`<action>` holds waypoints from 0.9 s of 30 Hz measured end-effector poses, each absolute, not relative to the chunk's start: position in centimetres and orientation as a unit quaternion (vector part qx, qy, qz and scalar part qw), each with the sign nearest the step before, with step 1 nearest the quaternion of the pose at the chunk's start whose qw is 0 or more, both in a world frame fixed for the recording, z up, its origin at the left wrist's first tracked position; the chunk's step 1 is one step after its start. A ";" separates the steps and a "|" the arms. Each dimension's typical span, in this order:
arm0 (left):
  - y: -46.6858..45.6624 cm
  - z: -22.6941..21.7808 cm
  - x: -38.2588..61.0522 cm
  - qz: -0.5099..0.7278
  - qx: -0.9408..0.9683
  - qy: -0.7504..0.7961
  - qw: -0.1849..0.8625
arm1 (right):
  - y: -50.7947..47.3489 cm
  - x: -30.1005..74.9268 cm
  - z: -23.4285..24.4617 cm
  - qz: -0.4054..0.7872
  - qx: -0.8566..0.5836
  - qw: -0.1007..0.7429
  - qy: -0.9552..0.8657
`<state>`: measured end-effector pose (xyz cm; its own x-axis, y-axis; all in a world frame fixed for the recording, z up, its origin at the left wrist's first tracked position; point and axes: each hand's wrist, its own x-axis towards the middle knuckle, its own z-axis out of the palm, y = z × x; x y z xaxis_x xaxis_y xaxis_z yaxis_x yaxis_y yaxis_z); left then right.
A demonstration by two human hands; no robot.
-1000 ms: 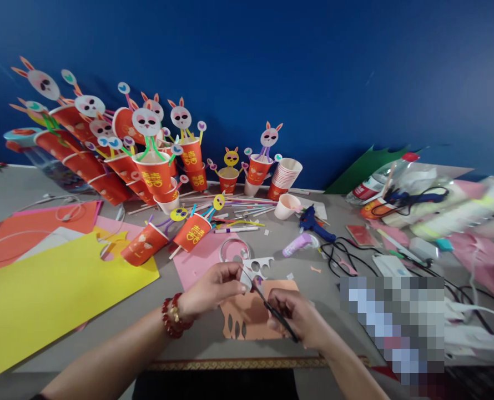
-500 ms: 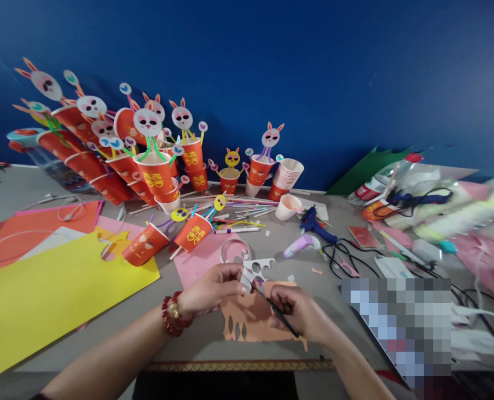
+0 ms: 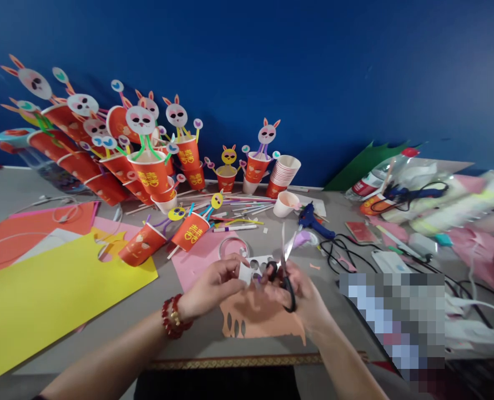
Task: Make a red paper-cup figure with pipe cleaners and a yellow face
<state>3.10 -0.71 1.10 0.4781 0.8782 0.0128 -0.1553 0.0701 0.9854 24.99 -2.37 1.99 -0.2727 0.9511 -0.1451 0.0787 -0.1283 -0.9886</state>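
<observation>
My left hand (image 3: pixel 217 283), with red beads at the wrist, pinches a small piece of white paper (image 3: pixel 245 274) between thumb and fingers. In my right hand (image 3: pixel 301 289) is a pair of black-handled scissors (image 3: pixel 287 278), blades spread and pointing away from me. The right fingertips are close to the white piece and slightly blurred. Behind the hands lies a white paper scrap (image 3: pixel 261 261) with round holes. Beneath them is an orange sheet (image 3: pixel 263 319) with oval cut-outs along its left side.
Red paper cups with rabbit faces (image 3: pixel 147 166) crowd the back left. A yellow sheet (image 3: pixel 64 300) covers the left side. Behind my right hand are a blue glue gun (image 3: pixel 313 219) and a purple-capped tube (image 3: pixel 303 240). Black cables (image 3: pixel 342 255) and a pixelated device lie right.
The scissors have swung from pointing at the white paper to pointing up and away, blades now apart. My right fingers have come nearer the left hand. The view has shifted slightly.
</observation>
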 end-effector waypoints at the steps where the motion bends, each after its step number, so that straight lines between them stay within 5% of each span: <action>1: -0.8 1.3 3.2 0.391 0.582 0.327 0.634 | -2.3 24.3 2.2 0.579 -0.472 0.385 -0.542; 11: -1.3 2.0 3.7 0.358 0.692 0.334 0.530 | -2.4 21.9 2.5 0.497 -0.512 0.385 -0.586; 19: -1.6 1.8 3.6 0.414 0.694 0.322 0.494 | -2.8 21.2 0.1 0.505 -0.484 0.555 -0.450; 27: -2.2 1.6 4.1 0.413 0.634 0.363 0.544 | -3.9 19.9 -0.5 0.493 -0.475 0.612 -0.396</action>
